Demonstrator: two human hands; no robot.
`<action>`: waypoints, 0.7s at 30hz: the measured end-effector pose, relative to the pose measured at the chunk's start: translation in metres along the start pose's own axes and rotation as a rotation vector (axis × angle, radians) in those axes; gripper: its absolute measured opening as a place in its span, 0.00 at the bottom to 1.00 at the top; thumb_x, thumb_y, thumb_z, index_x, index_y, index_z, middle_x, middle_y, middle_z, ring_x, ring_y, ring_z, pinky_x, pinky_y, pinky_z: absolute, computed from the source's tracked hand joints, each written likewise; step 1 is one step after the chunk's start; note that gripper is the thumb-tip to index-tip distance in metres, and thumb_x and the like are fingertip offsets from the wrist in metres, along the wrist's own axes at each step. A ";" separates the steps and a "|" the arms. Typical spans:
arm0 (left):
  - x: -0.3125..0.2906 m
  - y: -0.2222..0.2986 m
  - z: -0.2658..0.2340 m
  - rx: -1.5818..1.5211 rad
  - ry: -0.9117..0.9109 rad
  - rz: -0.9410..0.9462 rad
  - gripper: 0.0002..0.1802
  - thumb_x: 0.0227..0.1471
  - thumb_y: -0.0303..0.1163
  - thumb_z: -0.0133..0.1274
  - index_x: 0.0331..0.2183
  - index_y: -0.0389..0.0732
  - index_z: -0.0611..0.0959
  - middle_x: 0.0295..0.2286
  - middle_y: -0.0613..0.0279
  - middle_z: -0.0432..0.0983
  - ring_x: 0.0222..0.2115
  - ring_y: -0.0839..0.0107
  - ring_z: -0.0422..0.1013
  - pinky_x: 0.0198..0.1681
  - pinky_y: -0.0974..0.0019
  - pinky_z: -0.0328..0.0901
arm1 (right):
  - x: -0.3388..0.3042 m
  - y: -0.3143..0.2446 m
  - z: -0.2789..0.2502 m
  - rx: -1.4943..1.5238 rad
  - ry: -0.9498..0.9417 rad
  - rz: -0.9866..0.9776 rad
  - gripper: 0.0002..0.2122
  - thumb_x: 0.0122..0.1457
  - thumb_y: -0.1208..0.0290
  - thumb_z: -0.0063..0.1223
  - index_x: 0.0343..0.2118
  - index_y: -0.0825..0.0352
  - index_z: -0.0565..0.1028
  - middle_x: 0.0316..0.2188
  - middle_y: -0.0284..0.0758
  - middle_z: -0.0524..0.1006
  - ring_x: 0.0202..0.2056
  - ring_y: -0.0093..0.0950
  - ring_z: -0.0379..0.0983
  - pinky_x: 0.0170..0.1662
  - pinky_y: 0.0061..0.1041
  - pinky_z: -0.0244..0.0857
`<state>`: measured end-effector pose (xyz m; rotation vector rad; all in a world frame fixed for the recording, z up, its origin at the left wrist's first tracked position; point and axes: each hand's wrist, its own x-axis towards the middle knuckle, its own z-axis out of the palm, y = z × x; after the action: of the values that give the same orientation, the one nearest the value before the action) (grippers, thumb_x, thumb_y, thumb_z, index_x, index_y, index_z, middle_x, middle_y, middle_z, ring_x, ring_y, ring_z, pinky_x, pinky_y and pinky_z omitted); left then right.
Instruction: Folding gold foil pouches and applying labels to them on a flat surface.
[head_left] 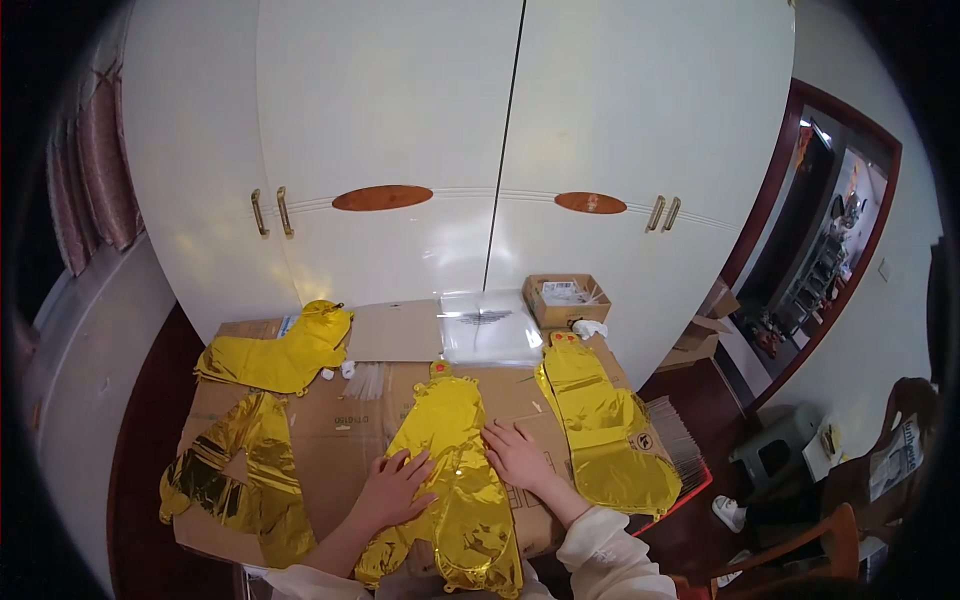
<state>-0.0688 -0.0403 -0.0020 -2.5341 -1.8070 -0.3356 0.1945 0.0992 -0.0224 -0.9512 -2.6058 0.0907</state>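
Observation:
A flat gold foil balloon (pixel 462 450) lies in front of me on the cardboard, with a small tab bearing a red mark at its far end. My left hand (pixel 398 487) rests on its left side, fingers spread. Along its right edge my right hand (pixel 518 457) lies flat with the fingers stretched out. To the right is another uninflated gold foil balloon (pixel 603 425). On the left, an A-shaped gold foil balloon (pixel 268 468) lies near the table's edge, and one more gold foil balloon (pixel 280 352) is behind it.
Clear plastic bags (pixel 488 335) lie at the back beside a cardboard sheet (pixel 395 330). A small open box (pixel 567 298) stands at the back right, and thin clear strips (pixel 368 382) lie near the middle. The white wardrobe (pixel 380 100) rises behind; a wooden chair (pixel 835 545) is at right.

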 end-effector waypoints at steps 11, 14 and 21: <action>0.080 0.015 0.002 -0.178 -0.003 0.197 0.30 0.58 0.49 0.47 0.57 0.43 0.70 0.55 0.54 0.68 0.58 0.58 0.61 0.56 0.45 0.55 | -0.001 -0.001 0.002 -0.011 0.026 -0.004 0.21 0.62 0.62 0.46 0.56 0.65 0.68 0.57 0.38 0.69 0.61 0.36 0.61 0.63 0.42 0.51; 0.124 0.019 0.016 -0.114 0.047 0.175 0.26 0.58 0.43 0.47 0.55 0.42 0.72 0.53 0.56 0.70 0.56 0.59 0.64 0.54 0.48 0.57 | -0.001 -0.001 0.006 -0.030 0.029 -0.014 0.21 0.62 0.62 0.45 0.57 0.65 0.67 0.58 0.38 0.68 0.61 0.36 0.61 0.63 0.42 0.51; 0.144 0.003 0.047 -0.075 0.143 0.161 0.23 0.56 0.38 0.47 0.54 0.45 0.74 0.54 0.65 0.70 0.54 0.67 0.65 0.52 0.54 0.58 | -0.002 0.000 0.003 -0.012 0.016 -0.011 0.22 0.63 0.62 0.44 0.57 0.65 0.67 0.58 0.38 0.67 0.61 0.36 0.60 0.63 0.43 0.50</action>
<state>-0.0132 0.0991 -0.0212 -2.6068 -1.5589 -0.5731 0.1946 0.0979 -0.0260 -0.9373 -2.5995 0.0644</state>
